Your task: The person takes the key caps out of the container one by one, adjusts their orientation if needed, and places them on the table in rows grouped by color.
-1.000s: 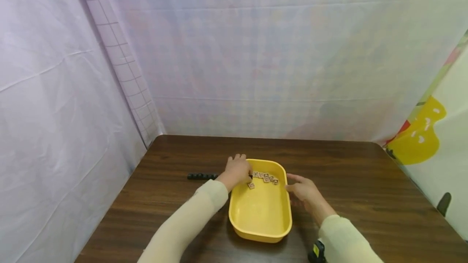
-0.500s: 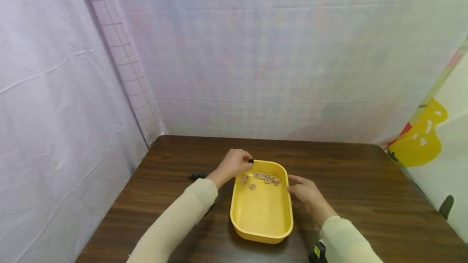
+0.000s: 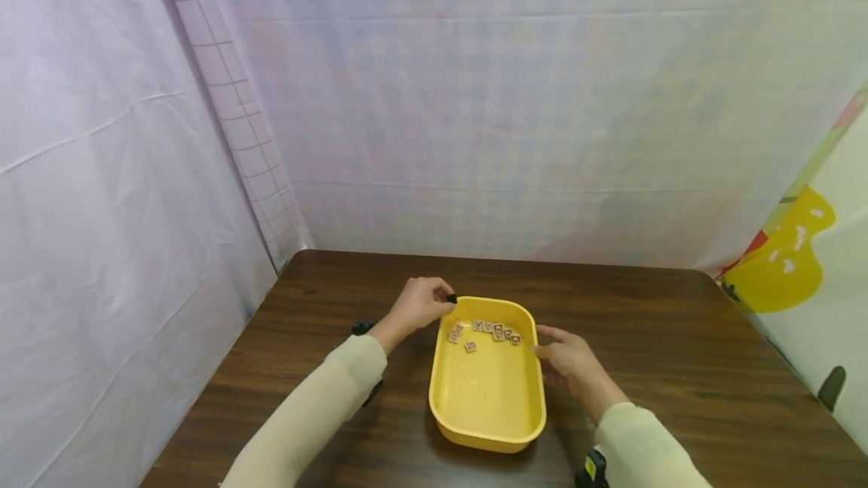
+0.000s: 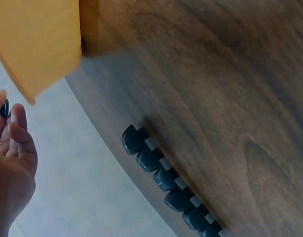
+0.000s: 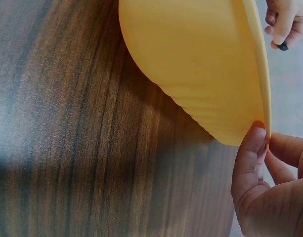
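My left hand [image 3: 419,306] pinches a small black piece [image 3: 451,298] between thumb and fingers, at the far left corner of a yellow plastic tub [image 3: 488,404]. The tub's right rim is gripped by my right hand [image 3: 573,361], thumb on one side and fingers on the other, plain in the right wrist view. Several small tan tiles [image 3: 498,332] with dark marks lie in the tub's far end. Left of the tub, a row of glossy black pieces with grey parts [image 4: 166,177] stands on the table; my left arm hides most of it in the head view.
The tub stands on a dark wood-grain table [image 3: 651,337]. White cloth sheets [image 3: 475,134] hang behind the table and on its left. On the right hangs a cloth with a yellow print [image 3: 780,262].
My left hand has risen out of the tub with the black piece and shifted left past the rim. Two tiles it covered now show. The right hand keeps its grip.
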Tool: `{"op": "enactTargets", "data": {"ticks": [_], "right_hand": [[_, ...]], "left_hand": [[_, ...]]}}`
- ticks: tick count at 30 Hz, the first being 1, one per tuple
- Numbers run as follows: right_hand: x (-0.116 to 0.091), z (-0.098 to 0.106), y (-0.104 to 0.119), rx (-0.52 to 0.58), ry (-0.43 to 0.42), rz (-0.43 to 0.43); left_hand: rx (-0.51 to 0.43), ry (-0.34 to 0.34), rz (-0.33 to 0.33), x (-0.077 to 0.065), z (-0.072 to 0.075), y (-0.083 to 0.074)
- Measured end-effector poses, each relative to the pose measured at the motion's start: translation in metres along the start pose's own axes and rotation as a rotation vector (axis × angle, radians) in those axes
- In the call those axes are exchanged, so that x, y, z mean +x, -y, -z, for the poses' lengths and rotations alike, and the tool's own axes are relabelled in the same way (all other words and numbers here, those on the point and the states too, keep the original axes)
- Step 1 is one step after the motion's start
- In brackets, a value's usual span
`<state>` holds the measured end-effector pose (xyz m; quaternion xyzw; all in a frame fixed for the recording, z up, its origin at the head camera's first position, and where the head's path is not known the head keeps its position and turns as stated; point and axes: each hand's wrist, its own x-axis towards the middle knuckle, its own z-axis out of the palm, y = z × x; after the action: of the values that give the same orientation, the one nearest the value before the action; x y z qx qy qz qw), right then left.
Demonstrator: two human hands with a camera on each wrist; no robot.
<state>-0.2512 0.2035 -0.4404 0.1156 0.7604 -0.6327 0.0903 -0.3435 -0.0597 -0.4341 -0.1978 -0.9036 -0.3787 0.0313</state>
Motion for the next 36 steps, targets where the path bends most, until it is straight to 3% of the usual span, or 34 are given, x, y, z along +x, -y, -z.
{"op": "enactTargets", "data": {"ticks": [12,20,26,30,36], "right_hand": [[-0.001,-0.001,-0.001,0.012,0.005,0.000],[-0.001,0.000,0.000,0.005,-0.002,-0.004],[0.000,0.000,0.000,0.010,0.000,-0.011],[0.000,0.001,-0.001,0.007,-0.001,-0.011],[0.000,0.000,0.000,0.005,0.000,-0.011]], "left_hand": [[-0.001,0.048,-0.023,-0.001,-0.009,-0.005],[-0.236,0.052,0.041,-0.006,0.000,-0.002],[-0.292,0.012,0.093,-0.009,0.009,0.009],[-0.353,-0.020,0.088,-0.012,0.018,0.016],[-0.313,-0.092,0.083,-0.020,0.038,0.029]]}}
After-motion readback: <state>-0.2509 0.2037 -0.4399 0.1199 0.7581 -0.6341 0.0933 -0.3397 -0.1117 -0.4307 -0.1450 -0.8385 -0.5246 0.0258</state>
